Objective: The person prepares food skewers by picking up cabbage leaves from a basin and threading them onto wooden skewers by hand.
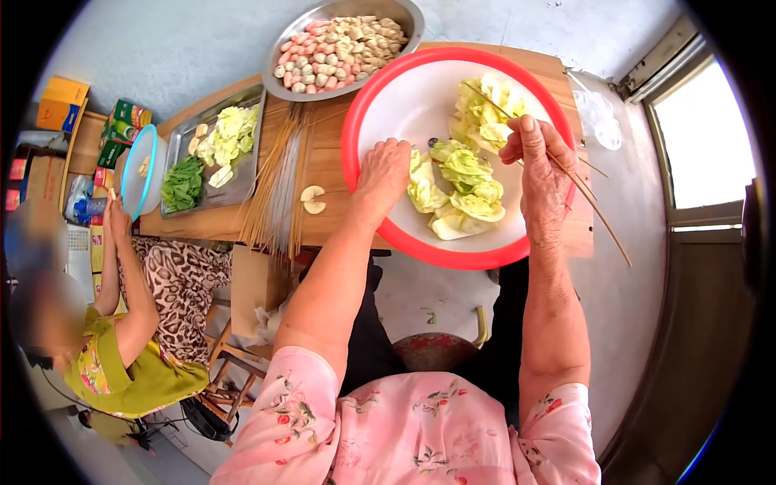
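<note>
My right hand is closed around several thin bamboo skewers, over the right side of a white basin with a red rim. The skewers' long ends stick out past the rim to the lower right. One skewer crosses a bunch of pale green cabbage leaves at the far side of the basin. My left hand reaches over the basin's left rim with curled fingers; its fingertips are hidden. Beside it lie more cabbage pieces on the basin floor.
Loose skewers lie on the wooden table, near two pale curved slices. A metal tray holds cabbage and dark greens. Behind stands a metal bowl of skewered pieces. At left, a person works by a blue-rimmed basin.
</note>
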`<state>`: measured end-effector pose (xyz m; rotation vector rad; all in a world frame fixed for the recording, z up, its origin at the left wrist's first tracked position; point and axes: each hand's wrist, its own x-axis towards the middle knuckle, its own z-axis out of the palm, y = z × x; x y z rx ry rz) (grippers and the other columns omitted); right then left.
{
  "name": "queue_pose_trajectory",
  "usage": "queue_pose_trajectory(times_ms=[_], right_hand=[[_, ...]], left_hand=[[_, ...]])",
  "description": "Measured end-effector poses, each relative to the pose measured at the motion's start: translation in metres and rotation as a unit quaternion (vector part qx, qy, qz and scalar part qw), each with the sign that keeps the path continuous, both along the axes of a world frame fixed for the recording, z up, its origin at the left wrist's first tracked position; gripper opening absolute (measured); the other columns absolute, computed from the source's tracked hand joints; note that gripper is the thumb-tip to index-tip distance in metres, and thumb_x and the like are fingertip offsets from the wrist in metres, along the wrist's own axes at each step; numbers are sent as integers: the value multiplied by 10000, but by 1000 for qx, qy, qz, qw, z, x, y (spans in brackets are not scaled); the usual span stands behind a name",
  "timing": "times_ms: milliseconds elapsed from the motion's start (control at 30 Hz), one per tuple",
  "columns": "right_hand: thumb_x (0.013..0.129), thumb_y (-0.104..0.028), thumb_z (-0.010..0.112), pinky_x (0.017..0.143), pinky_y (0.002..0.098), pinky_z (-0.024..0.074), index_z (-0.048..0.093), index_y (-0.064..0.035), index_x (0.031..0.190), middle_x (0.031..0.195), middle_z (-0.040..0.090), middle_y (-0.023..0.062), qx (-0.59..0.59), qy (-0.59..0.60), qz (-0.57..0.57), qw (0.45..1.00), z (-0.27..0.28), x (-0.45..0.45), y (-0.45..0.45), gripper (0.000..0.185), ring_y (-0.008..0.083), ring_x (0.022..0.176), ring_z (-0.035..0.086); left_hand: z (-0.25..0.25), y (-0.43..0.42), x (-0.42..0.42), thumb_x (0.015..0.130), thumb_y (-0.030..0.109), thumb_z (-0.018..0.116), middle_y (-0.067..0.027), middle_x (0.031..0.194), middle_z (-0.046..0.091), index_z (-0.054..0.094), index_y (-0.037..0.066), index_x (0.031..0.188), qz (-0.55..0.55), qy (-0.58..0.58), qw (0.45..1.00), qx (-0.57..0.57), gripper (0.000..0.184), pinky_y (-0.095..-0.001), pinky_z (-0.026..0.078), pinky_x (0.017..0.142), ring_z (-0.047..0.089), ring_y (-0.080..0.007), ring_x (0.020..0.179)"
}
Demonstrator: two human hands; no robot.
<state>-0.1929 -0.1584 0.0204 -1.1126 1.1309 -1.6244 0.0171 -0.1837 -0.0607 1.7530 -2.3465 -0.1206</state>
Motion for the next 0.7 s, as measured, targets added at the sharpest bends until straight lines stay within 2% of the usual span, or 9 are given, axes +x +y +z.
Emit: queue_pose_trajectory(times_ms=[267, 433, 500, 533, 567, 600, 633, 667, 700], right_hand=[[872, -203, 622, 509, 193, 412, 641, 12, 851, 610, 544, 2, 45, 10, 29, 999, -2, 9, 1, 216, 67, 539, 505], [874, -221, 620, 525, 198, 423, 649, 17, 867, 629, 565, 15, 58, 14, 42, 997, -6, 10, 0, 240, 75, 550, 519], [873, -230, 621, 532, 204, 429, 652, 18, 865, 636, 572, 20, 53, 2, 52, 997, -3, 11, -1, 250, 78, 555, 523], [875, -243, 617, 537, 212, 434, 655, 20, 859, 642, 578, 28, 67, -23, 61, 996, 0, 12, 2, 266, 86, 556, 526], [877, -255, 613, 541, 220, 438, 657, 23, 852, 649, 584, 35, 79, -47, 72, 993, 2, 14, 4, 283, 93, 557, 528], [877, -255, 613, 541, 220, 438, 657, 23, 852, 649, 584, 35, 74, -47, 76, 993, 4, 15, 7, 283, 93, 557, 528], [880, -264, 607, 544, 227, 442, 658, 23, 846, 649, 588, 43, 89, -76, 83, 990, 6, 16, 9, 294, 101, 556, 529], [883, -272, 601, 546, 234, 447, 658, 24, 840, 649, 591, 50, 105, -105, 90, 985, 7, 17, 11, 305, 109, 555, 530], [887, -282, 592, 544, 238, 451, 657, 20, 830, 643, 591, 58, 110, -115, 91, 983, 6, 19, 11, 314, 119, 549, 530]], left_hand=[[-9, -28, 0, 793, 82, 498, -95, 860, 630, 650, 94, 841, -33, -175, 979, 102, 159, -372, 422, 780, 586, -246, 893], [-8, -27, 0, 778, 101, 523, -145, 854, 649, 645, 66, 849, 39, -110, 992, 41, 145, -405, 444, 802, 607, -281, 870], [5, -28, 2, 771, 98, 533, -163, 853, 643, 612, 1, 897, 154, 158, 967, 125, 178, -380, 496, 718, 630, -268, 793], [9, -26, 4, 771, 98, 533, -163, 853, 643, 612, 1, 897, 155, 158, 968, 122, 178, -380, 496, 718, 630, -268, 793], [14, -24, 5, 771, 90, 535, -149, 849, 640, 597, -22, 919, 180, 375, 895, 162, 196, -350, 505, 651, 633, -237, 751], [17, -23, 7, 771, 82, 536, -136, 845, 637, 582, -45, 942, 192, 572, 774, 193, 217, -320, 513, 583, 635, -206, 710], [17, -23, 12, 823, 94, 544, -93, 884, 626, 575, -37, 969, 192, 606, 743, 208, 198, -283, 542, 589, 643, -158, 738], [24, -22, 12, 823, 94, 544, -93, 884, 626, 575, -37, 969, 191, 608, 743, 203, 198, -283, 542, 589, 643, -158, 738], [31, -20, 12, 829, 90, 544, -103, 901, 625, 565, -45, 992, 196, 653, 701, 207, 213, -293, 547, 611, 644, -168, 755]])
